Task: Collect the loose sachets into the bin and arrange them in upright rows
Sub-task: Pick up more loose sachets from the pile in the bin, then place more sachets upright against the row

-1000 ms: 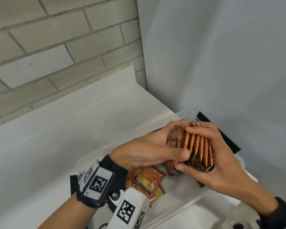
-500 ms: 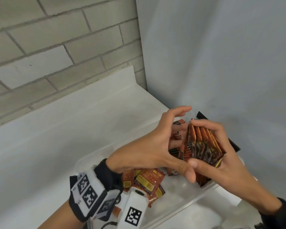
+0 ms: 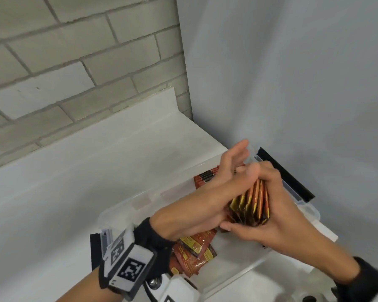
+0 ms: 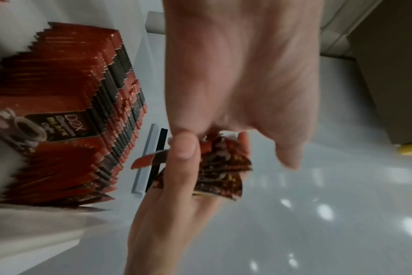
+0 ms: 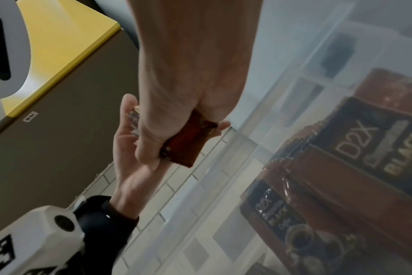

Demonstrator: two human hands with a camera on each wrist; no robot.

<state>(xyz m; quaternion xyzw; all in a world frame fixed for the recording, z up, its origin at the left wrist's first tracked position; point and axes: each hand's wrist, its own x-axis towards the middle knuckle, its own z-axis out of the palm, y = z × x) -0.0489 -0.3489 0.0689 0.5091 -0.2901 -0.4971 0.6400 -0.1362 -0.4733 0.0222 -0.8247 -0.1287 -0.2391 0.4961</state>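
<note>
My right hand (image 3: 279, 210) grips a bundle of several red-and-yellow sachets (image 3: 252, 203) on edge above the clear bin (image 3: 312, 212). My left hand (image 3: 227, 171) lies flat against the bundle's left side, fingers straight and pointing away from me. A row of upright sachets (image 3: 205, 177) stands along the bin's far wall, and loose sachets (image 3: 194, 251) lie flat at its near end. The left wrist view shows the standing row (image 4: 82, 111) beside the held bundle (image 4: 223, 167). In the right wrist view my right hand (image 5: 195, 55) clamps the bundle (image 5: 188, 145).
The bin sits on a white counter (image 3: 96, 171) in a corner between a brick wall (image 3: 74, 62) and a grey wall (image 3: 292, 83). A black strip (image 3: 286, 173) lies along the bin's far right rim. A yellow-topped cabinet (image 5: 66, 46) shows in the right wrist view.
The left hand let go of the bundle, spread its fingers, and now presses flat against it. The fanned sachets have closed into a tighter stack in the right hand.
</note>
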